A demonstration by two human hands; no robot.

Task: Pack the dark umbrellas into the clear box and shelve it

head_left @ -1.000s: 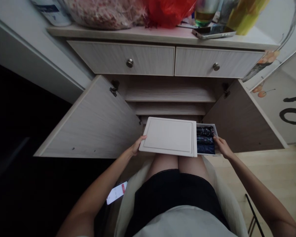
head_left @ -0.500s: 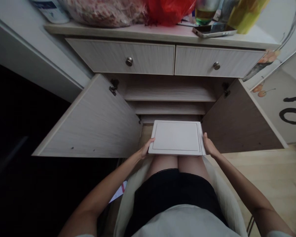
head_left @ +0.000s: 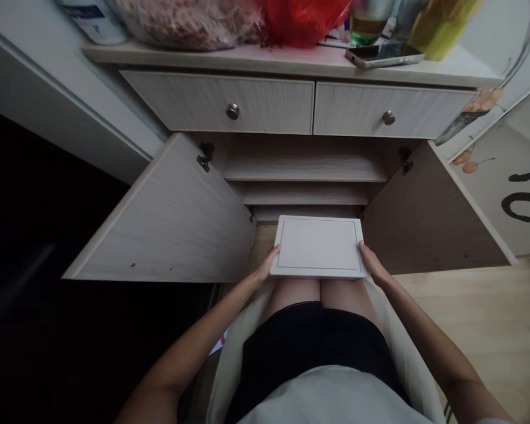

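Observation:
A flat white rectangular box [head_left: 318, 244] with a thin line framing its top is held level above my thighs. My left hand [head_left: 267, 266] grips its left side, thumb over the edge and fingers underneath, mostly hidden. On the opposite side, my right hand [head_left: 373, 264] grips the right edge, its thumb against the top corner and its other fingers largely out of sight. Just beyond the box is a cabinet with bare shelves [head_left: 307, 165]. Its left door [head_left: 168, 224] and right door [head_left: 437, 218] stand swung outward on either side of my arms.
Two drawers with round knobs [head_left: 232, 111] are closed above the shelves. On the cabinet top are a phone [head_left: 384, 55], a red plastic bag [head_left: 302, 20], a clear bag of contents [head_left: 189, 23] and a white bottle [head_left: 95, 22]. Pale flooring [head_left: 481, 312] lies at right.
The narrow strip that stood out along the box's right edge no longer shows; the top now looks flush there. My right thumb has shifted slightly left, and my left hand slightly right.

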